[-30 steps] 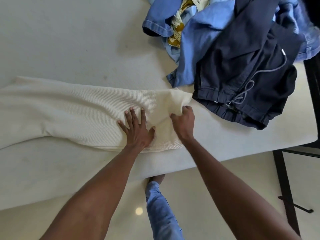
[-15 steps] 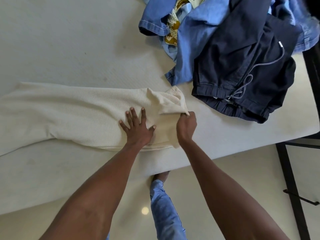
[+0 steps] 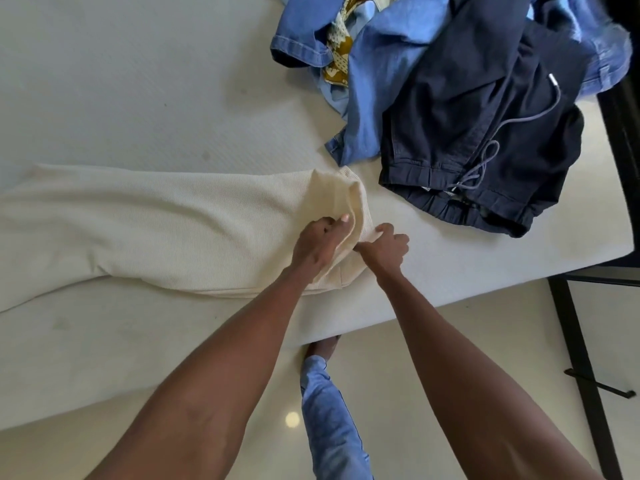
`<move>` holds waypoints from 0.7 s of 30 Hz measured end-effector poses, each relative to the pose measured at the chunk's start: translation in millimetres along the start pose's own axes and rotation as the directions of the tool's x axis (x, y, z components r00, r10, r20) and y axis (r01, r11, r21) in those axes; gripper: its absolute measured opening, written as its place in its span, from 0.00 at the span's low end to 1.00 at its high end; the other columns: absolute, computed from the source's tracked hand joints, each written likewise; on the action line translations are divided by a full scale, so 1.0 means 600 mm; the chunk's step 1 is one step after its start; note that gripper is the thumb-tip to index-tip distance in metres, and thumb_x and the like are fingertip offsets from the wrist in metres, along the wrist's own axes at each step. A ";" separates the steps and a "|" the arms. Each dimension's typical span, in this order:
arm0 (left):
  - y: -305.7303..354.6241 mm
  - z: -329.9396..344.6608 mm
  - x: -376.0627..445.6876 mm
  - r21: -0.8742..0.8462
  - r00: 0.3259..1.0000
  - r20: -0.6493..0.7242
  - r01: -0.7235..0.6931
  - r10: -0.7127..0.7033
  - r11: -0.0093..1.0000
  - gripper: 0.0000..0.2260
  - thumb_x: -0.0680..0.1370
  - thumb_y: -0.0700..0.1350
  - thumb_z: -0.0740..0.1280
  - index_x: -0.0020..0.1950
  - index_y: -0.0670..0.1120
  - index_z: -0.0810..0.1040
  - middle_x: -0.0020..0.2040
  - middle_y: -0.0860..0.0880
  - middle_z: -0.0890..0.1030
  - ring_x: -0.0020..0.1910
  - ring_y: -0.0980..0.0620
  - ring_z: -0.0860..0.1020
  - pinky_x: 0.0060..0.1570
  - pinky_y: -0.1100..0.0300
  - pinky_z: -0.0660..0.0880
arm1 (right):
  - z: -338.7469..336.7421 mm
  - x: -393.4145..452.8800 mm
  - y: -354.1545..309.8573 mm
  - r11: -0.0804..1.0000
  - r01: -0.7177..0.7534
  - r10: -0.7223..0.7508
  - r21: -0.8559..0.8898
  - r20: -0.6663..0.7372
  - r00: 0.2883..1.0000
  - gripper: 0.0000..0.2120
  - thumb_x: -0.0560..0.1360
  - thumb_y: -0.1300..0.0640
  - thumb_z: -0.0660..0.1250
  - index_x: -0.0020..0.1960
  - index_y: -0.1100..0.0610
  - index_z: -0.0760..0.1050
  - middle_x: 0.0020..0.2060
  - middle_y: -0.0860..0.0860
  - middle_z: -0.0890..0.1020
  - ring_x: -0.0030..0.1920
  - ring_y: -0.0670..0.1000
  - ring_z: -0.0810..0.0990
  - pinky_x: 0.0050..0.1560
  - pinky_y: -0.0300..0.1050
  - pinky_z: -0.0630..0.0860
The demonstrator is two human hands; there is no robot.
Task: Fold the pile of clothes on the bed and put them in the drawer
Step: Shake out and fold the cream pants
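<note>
A cream ribbed garment [image 3: 149, 223] lies stretched across the white bed [image 3: 138, 81], its right end bunched and lifted. My left hand [image 3: 320, 242] pinches a fold of that raised end between thumb and fingers. Just to its right, my right hand [image 3: 386, 249] grips the same end's edge with curled fingers. The pile of clothes sits at the back right: navy drawstring shorts [image 3: 485, 133] on top of light blue denim pieces [image 3: 384, 81], with a mustard patterned cloth [image 3: 337, 55] tucked between them.
The bed's front edge runs diagonally below my hands, with pale floor [image 3: 433, 341] beyond it. A black metal frame [image 3: 581, 358] stands at the right. My leg in blue jeans [image 3: 329, 420] and a bare foot show by the bed edge.
My left hand, flat on the cream garment before, has lifted and now pinches its right end. My right hand has pulled that end up and leftward into a bunched fold.
</note>
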State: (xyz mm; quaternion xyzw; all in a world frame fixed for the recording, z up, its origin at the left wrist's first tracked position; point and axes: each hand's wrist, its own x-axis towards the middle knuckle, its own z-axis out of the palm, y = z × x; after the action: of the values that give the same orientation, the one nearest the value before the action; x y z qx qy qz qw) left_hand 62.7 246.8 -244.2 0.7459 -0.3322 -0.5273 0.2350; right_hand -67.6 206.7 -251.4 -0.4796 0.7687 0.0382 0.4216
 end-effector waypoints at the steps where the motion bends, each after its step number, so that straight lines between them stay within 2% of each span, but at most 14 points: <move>1: 0.000 0.003 0.007 0.023 1.000 -0.007 0.020 -0.020 1.000 0.27 0.77 0.69 0.56 0.54 0.48 0.80 0.49 0.52 0.82 0.49 0.51 0.79 0.51 0.51 0.76 | -0.004 0.000 0.006 0.997 0.046 -0.045 -0.054 0.033 0.998 0.26 0.68 0.48 0.75 0.61 0.58 0.74 0.62 0.57 0.67 0.62 0.59 0.66 0.63 0.55 0.69; 2: 0.001 0.006 0.012 0.038 0.999 0.001 0.037 -0.037 0.999 0.30 0.76 0.70 0.56 0.59 0.47 0.79 0.54 0.50 0.82 0.53 0.49 0.79 0.52 0.51 0.75 | -0.008 -0.002 0.011 0.994 0.102 -0.100 -0.037 0.054 0.994 0.22 0.67 0.47 0.73 0.55 0.59 0.76 0.59 0.57 0.71 0.59 0.59 0.69 0.59 0.54 0.70; 3: 0.002 0.008 0.014 0.043 0.998 0.025 0.048 -0.049 0.998 0.31 0.76 0.70 0.57 0.64 0.47 0.78 0.60 0.48 0.80 0.58 0.47 0.77 0.55 0.53 0.73 | -0.014 -0.006 0.015 0.988 0.149 -0.152 0.051 0.066 0.986 0.18 0.66 0.47 0.72 0.47 0.61 0.77 0.52 0.57 0.76 0.52 0.58 0.73 0.51 0.52 0.71; 5: 0.007 0.011 0.015 -0.003 0.994 0.095 0.049 -0.049 0.999 0.30 0.78 0.68 0.57 0.71 0.49 0.73 0.68 0.47 0.76 0.65 0.47 0.74 0.61 0.53 0.70 | -0.028 -0.019 0.023 0.930 0.149 -0.191 0.335 0.094 0.977 0.15 0.67 0.51 0.70 0.39 0.65 0.75 0.37 0.58 0.78 0.38 0.56 0.75 0.39 0.49 0.70; 7: 0.011 0.013 0.015 -0.120 0.990 0.133 0.065 -0.048 0.991 0.26 0.80 0.64 0.58 0.71 0.50 0.73 0.65 0.45 0.78 0.62 0.46 0.77 0.60 0.52 0.72 | -0.036 -0.022 0.034 0.836 0.052 -0.176 0.546 0.177 0.968 0.14 0.70 0.51 0.67 0.41 0.64 0.77 0.37 0.56 0.79 0.38 0.54 0.77 0.39 0.49 0.73; 8: 0.015 0.012 0.014 -0.226 0.984 0.158 0.115 -0.080 0.967 0.24 0.81 0.62 0.58 0.70 0.49 0.73 0.59 0.43 0.81 0.55 0.46 0.80 0.54 0.52 0.75 | -0.037 -0.020 0.043 0.802 -0.019 -0.165 0.597 0.251 0.954 0.16 0.73 0.49 0.66 0.47 0.63 0.79 0.42 0.55 0.83 0.43 0.55 0.81 0.43 0.51 0.77; 10: 0.023 0.011 0.008 -0.422 0.956 0.255 0.244 -0.144 0.873 0.22 0.82 0.59 0.58 0.70 0.46 0.71 0.47 0.42 0.80 0.42 0.45 0.80 0.42 0.54 0.76 | -0.034 -0.018 0.064 0.791 -0.148 -0.138 0.593 0.409 0.902 0.20 0.77 0.43 0.64 0.58 0.57 0.80 0.52 0.54 0.85 0.51 0.56 0.84 0.50 0.54 0.80; 12: 0.021 0.014 0.009 -0.468 0.941 0.308 0.278 -0.140 0.839 0.20 0.83 0.56 0.58 0.70 0.46 0.68 0.47 0.40 0.79 0.42 0.42 0.80 0.43 0.50 0.78 | -0.036 -0.020 0.080 0.899 -0.144 -0.093 0.413 0.502 0.860 0.21 0.75 0.39 0.67 0.59 0.54 0.79 0.52 0.55 0.85 0.51 0.57 0.83 0.49 0.52 0.78; 14: 0.017 0.019 0.005 -0.436 0.941 0.310 0.267 -0.136 0.860 0.20 0.83 0.55 0.57 0.72 0.47 0.67 0.49 0.40 0.79 0.44 0.42 0.79 0.44 0.50 0.78 | -0.042 -0.025 0.092 0.964 -0.082 -0.086 0.252 0.592 0.801 0.26 0.68 0.36 0.73 0.55 0.54 0.80 0.48 0.52 0.85 0.48 0.54 0.82 0.50 0.50 0.75; 16: 0.014 0.022 -0.001 -0.451 0.943 0.302 0.274 -0.144 0.849 0.20 0.83 0.54 0.57 0.73 0.47 0.67 0.50 0.41 0.79 0.43 0.44 0.80 0.42 0.53 0.77 | -0.048 -0.023 0.103 0.965 -0.067 -0.114 0.254 0.633 0.766 0.28 0.62 0.39 0.77 0.56 0.54 0.80 0.49 0.50 0.86 0.51 0.52 0.83 0.56 0.49 0.76; 17: 0.011 0.023 -0.004 -0.489 0.942 0.301 0.284 -0.146 0.825 0.20 0.83 0.54 0.58 0.72 0.46 0.67 0.51 0.41 0.80 0.43 0.45 0.81 0.41 0.54 0.78 | -0.054 -0.021 0.107 0.950 -0.068 -0.151 0.304 0.641 0.753 0.25 0.65 0.43 0.77 0.57 0.55 0.79 0.49 0.50 0.86 0.49 0.52 0.83 0.54 0.48 0.77; 18: 0.009 0.023 -0.008 -0.532 0.942 0.303 0.295 -0.147 0.794 0.20 0.83 0.54 0.59 0.72 0.45 0.68 0.52 0.40 0.80 0.43 0.44 0.82 0.41 0.53 0.79 | -0.062 -0.023 0.107 0.924 -0.082 -0.195 0.374 0.644 0.740 0.19 0.71 0.49 0.74 0.58 0.57 0.78 0.47 0.51 0.85 0.44 0.51 0.83 0.46 0.45 0.77; 19: 0.010 0.022 -0.011 -0.579 0.939 0.312 0.307 -0.143 0.755 0.19 0.83 0.54 0.59 0.70 0.45 0.70 0.53 0.40 0.80 0.43 0.44 0.82 0.41 0.52 0.80 | -0.070 -0.026 0.105 0.887 -0.115 -0.225 0.447 0.637 0.738 0.12 0.77 0.56 0.68 0.58 0.59 0.78 0.42 0.52 0.83 0.36 0.49 0.79 0.36 0.41 0.73; 21: 0.017 0.018 -0.013 -0.656 0.938 0.325 0.315 -0.119 0.686 0.18 0.82 0.53 0.60 0.67 0.44 0.72 0.55 0.38 0.80 0.44 0.42 0.83 0.41 0.51 0.81 | -0.078 -0.033 0.104 0.773 -0.231 -0.211 0.591 0.583 0.784 0.08 0.80 0.63 0.59 0.53 0.61 0.77 0.33 0.53 0.75 0.27 0.46 0.67 0.26 0.37 0.63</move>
State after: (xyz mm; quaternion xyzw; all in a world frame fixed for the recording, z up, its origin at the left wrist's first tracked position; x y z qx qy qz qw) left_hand 48.2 246.0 -235.9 0.5607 -0.0443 -0.7294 0.3894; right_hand -140.6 232.4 -229.3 -0.2642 0.5556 -0.0653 0.7857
